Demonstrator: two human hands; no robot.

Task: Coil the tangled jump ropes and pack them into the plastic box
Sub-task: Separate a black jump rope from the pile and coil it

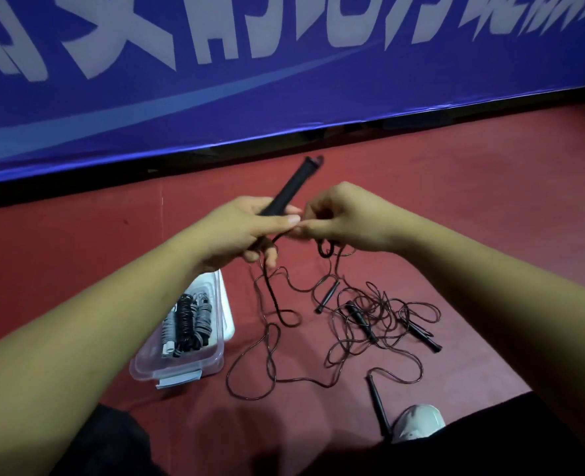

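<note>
Left hand (246,228): gripped a black rope handle (289,190), tilted up and away. Right hand (339,218): pinched the cord beside it. Tangled jump ropes (359,314): lay on the red floor (490,201). Plastic box (181,365): left of the tangle, held coiled ropes (186,324).

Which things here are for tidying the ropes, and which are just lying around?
For the job: left hand gripping a handle; right hand pinching the tangled ropes; box; coiled ropes inside it.
Not part of it: banner; shoe; floor.
</note>
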